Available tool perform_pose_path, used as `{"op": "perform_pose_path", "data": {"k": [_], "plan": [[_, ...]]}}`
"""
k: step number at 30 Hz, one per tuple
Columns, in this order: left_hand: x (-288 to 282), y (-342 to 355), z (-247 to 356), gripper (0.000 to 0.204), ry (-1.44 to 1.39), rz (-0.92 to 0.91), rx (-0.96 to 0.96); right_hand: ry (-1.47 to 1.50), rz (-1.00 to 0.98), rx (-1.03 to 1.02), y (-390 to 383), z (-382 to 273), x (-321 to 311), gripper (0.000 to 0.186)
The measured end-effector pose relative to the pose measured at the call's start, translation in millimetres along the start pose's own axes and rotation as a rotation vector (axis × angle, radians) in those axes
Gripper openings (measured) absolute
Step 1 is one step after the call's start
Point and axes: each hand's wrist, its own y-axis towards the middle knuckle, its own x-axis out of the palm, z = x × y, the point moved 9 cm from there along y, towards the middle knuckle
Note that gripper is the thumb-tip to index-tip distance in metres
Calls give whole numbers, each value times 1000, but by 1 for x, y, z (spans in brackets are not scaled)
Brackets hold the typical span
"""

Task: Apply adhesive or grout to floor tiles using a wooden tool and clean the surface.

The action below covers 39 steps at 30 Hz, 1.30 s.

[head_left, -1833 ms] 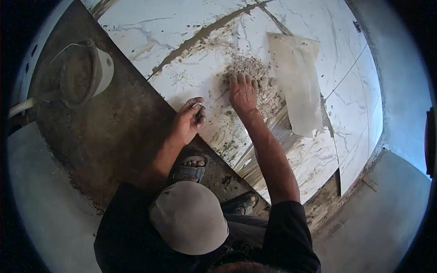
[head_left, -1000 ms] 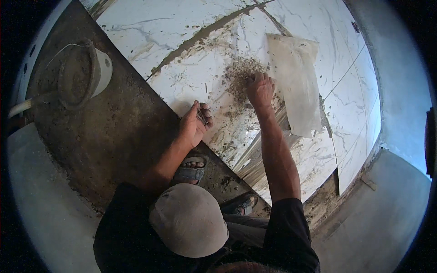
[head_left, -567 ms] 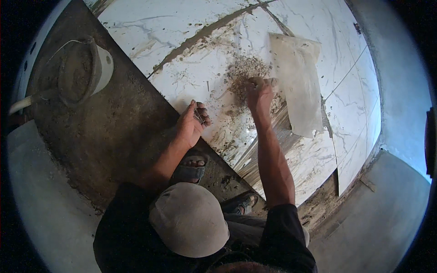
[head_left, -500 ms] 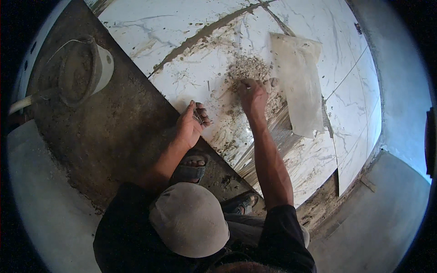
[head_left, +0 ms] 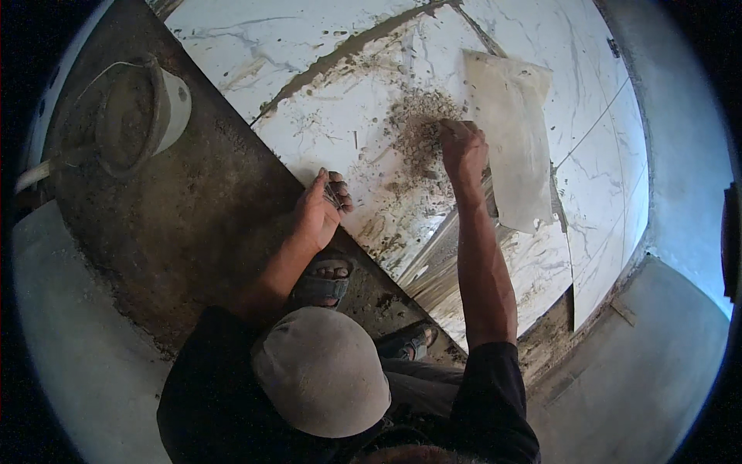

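Observation:
My right hand (head_left: 462, 151) rests on a pile of grey mortar crumbs (head_left: 417, 135) on the white marble-look floor tiles (head_left: 309, 62). Its fingers curl down into the pile's right edge, and I cannot see whether they hold crumbs. My left hand (head_left: 318, 210) hovers at the tile edge, where the tiles meet the bare dark mortar bed (head_left: 193, 224). It is closed on a small dark object (head_left: 334, 197). A pale flat sheet (head_left: 510, 139) lies on the tiles just right of my right hand.
A white bucket (head_left: 147, 116) caked with mortar stands on the dark bed at the upper left. My sandalled feet (head_left: 325, 282) are below my left hand. A grey mortar smear (head_left: 348, 50) crosses the tiles. A concrete ledge (head_left: 641, 363) borders the lower right.
My right hand has swept back and forth over the crumb pile and now sits at its right edge with its fingers curled. My left hand has stayed at the tile edge with the small object.

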Motion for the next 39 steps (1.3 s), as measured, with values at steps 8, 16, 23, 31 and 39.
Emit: {"op": "perform_pose_path", "data": {"k": [8,16,23,31,39], "plan": [[18,0,-3,30,-2,-43,-2,-342,31,-299,-5,-26,27,21],[19,-2,-3,29,-20,-33,-17,-243,-134,-98,-4,-4,36,33],[27,-2,5,34,6,-53,31,352,-252,138,-39,-63,10,17],[18,-5,10,39,-142,-117,38,311,-255,-39,-48,-105,68,20],[-1,-5,13,38,-24,2,136,-93,-332,-134,-36,-102,105,26]]}}
